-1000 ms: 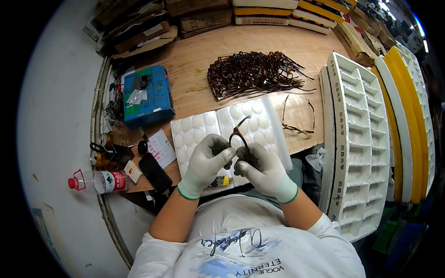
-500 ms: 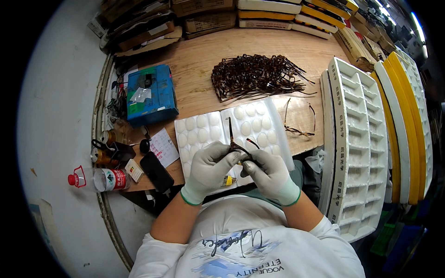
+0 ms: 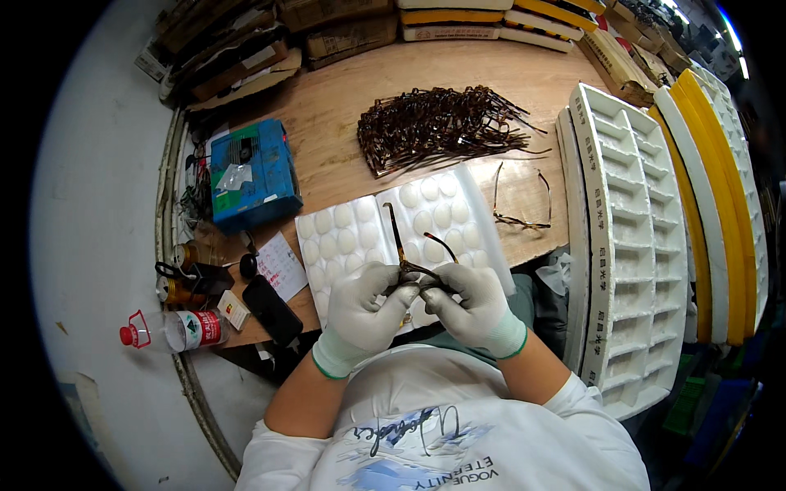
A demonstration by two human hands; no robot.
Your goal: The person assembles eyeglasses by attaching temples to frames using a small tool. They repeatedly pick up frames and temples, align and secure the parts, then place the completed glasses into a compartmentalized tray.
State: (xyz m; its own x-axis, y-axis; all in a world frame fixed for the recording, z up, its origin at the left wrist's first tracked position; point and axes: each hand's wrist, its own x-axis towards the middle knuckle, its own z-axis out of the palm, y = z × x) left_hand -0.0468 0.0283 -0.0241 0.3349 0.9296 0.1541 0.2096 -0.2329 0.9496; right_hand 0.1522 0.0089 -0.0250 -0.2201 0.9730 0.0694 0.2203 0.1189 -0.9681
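Observation:
Both my hands wear light grey gloves with green cuffs. Between them they grip a brown tortoiseshell eyeglass frame [image 3: 399, 245], its two temples pointing away from me. My left hand [image 3: 367, 307] is closed on its left side, and my right hand [image 3: 473, 304] is closed on its right side; the fingers hide much of the front. Beneath and beyond the hands lies a white sheet [image 3: 378, 214] with rows of pale oval lenses [image 3: 348, 240]. Another eyeglass frame [image 3: 522, 221] rests with spread temples to the right of the sheet.
A heap of tortoiseshell frames [image 3: 442, 127] lies farther back. At left are a blue box [image 3: 255, 176], a phone [image 3: 272, 311], a handwritten note [image 3: 281, 266] and a plastic bottle [image 3: 176, 330]. White compartment trays [image 3: 626, 245] stand at right. Cardboard boxes [image 3: 352, 37] line the back.
The view has shifted slightly, so the table things sit a little left and higher. My hands still hold the eyeglass frame, drawn closer together, with its temples turned slightly.

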